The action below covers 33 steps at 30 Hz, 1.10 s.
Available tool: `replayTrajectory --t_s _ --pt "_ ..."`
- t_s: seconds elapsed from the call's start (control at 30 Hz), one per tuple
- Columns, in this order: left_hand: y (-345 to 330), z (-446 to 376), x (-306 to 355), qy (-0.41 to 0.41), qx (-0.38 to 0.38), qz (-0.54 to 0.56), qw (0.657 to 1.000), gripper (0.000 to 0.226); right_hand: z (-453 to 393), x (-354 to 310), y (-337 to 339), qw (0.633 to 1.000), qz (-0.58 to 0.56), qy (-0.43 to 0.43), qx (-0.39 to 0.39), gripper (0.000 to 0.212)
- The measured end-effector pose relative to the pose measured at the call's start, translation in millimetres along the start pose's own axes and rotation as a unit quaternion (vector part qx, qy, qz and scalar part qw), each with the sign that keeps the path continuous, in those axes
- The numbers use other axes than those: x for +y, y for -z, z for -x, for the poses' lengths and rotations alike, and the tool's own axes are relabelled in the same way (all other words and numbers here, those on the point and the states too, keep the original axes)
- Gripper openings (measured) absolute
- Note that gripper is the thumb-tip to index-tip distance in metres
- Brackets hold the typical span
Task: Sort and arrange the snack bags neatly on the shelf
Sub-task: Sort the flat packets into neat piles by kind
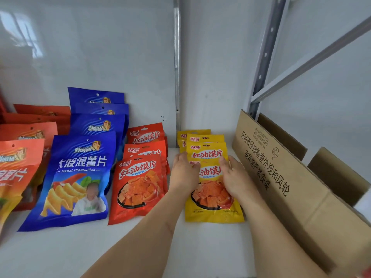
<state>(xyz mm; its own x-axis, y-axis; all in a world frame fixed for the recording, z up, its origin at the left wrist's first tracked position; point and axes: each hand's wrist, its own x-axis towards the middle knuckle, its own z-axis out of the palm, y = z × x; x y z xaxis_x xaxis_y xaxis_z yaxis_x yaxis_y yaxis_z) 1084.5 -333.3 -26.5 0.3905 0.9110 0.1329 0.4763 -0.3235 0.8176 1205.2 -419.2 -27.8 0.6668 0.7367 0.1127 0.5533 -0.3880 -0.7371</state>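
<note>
On the white shelf (pixel 200 247), right of centre: front yellow bag (pixel 212 205) lying flat at the head of a yellow row (pixel 202 140) running back toward the rear wall, each bag overlapping the one behind. Left hand (pixel 183 173) laid along its left edge, right hand (pixel 235 180) pressed on its upper right, fingers spread and resting rather than clenched; squeezing the bag from both sides more than lifting it, though whether any finger curls under an edge cannot be told. Step in hand, by the look of it: squaring the front yellow bag into line with its row. Next move likely calls for an even nudge from both sides, then letting go without dragging the bag askew. Just beside on the left, a red row (pixel 138 187) of the same snack, similarly overlapped; further left, a row of blue chip bags (pixel 76 177); then orange bags (pixel 18 167), cut off by the frame edge. Close on the right, an open cardboard box (pixel 281 177), contents hidden behind its flap. Rear bags in every row mostly covered, count uncertain. Small red blur at the bottom right corner, unidentifiable.
</note>
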Motion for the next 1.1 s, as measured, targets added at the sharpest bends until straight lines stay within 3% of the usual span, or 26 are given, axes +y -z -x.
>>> replayTrajectory --t_s 0.1,0.3,0.5,0.63,0.7,0.8,0.93,1.1 --pt "-1 0 4 -0.006 0.008 -0.008 1.0 0.06 -2 -1 1 1.0 0.002 0.0 -0.007 0.053" --pt "9 6 10 -0.014 0.032 -0.026 0.999 0.055 -1 1 5 0.999 -0.027 -0.02 -0.001 0.067" --pt "49 21 15 -0.063 0.123 -0.052 0.989 0.039 8 -26 13 0.996 0.064 0.05 0.039 0.061" --pt "86 28 -9 -0.057 0.184 -0.095 0.977 0.041 10 -59 4 0.992 0.03 0.116 0.042 0.056" --pt "98 28 -27 -0.04 0.171 -0.132 0.975 0.044 12 -80 -7 0.991 -0.043 0.128 0.001 0.054" --pt "109 19 -48 0.004 0.094 -0.182 0.979 0.051 11 -111 -29 0.986 -0.098 0.117 -0.071 0.055" --pt "109 9 -64 0.013 0.023 -0.223 0.974 0.052 7 -138 -67 0.984 -0.077 0.073 -0.142 0.056" --pt "107 0 -68 0.037 0.013 -0.231 0.972 0.058 -1 -135 -112 0.984 -0.018 0.001 -0.176 0.064"
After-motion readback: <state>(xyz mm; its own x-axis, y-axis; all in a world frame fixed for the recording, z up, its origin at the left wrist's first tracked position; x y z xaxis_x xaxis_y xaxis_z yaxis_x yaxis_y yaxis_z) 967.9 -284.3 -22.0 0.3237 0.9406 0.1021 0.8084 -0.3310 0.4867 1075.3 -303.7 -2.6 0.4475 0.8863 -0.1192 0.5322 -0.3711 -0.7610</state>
